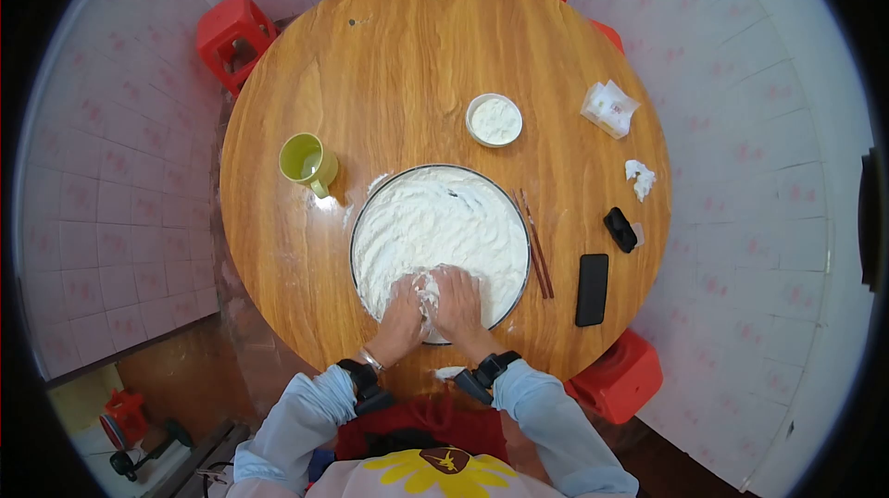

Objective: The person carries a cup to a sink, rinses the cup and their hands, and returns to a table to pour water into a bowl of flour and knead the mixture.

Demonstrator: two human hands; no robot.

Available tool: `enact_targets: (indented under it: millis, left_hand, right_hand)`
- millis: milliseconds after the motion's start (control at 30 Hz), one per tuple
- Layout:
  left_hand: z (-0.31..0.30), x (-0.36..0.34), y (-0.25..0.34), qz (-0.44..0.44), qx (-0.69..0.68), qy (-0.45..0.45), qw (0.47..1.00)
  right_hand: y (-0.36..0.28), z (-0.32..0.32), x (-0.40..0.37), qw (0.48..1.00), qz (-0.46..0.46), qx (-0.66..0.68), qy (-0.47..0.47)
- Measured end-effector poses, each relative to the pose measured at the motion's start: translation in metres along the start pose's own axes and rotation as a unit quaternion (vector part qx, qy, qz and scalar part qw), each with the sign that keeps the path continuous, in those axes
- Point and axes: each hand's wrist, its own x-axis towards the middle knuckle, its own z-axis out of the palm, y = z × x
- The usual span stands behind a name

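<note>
A wide round tray with a dark rim [530, 253] lies on the table, filled with loose white flour [435, 220]. At the tray's near side, my left hand [405, 306] and my right hand [457, 299] are close together, fingers curled down into the flour. Clumps of flour show between the two hands and stick to the fingers. The fingertips are partly hidden in it. Just right of the tray lies a pair of brown chopsticks [539, 257]. A small white bowl [494, 119] of white powder stands beyond the tray.
On the round wooden table [398, 72] stand a yellow-green mug [308, 162], a plastic packet [610, 109], crumpled tissue [640, 180], a small black case [620, 230] and a black phone [592, 290]. Red stools [233, 40] surround the table, and tiled walls stand on both sides.
</note>
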Motion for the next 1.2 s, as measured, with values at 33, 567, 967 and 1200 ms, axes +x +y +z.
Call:
enact_targets:
  millis: [33,567,967,1200]
  left_hand:
    - [0.001,0.003,-0.001,-0.005,0.009,0.011,1.0]
    - [-0.021,0.089,-0.027,-0.134,0.028,-0.091,0.986]
    - [-0.055,0.104,-0.021,-0.055,-0.095,-0.204,0.973]
    - [-0.022,0.049,-0.023,0.018,-0.193,-0.003,0.981]
  right_hand:
    - [0.004,0.002,0.005,1.0,-0.021,-0.018,0.009]
    - [0.044,0.019,0.084,0.977,0.204,0.024,-0.053]
    - [0.072,-0.009,0.06,0.941,0.247,0.232,-0.012]
    - [0.036,-0.005,0.034,0.99,0.118,0.067,-0.036]
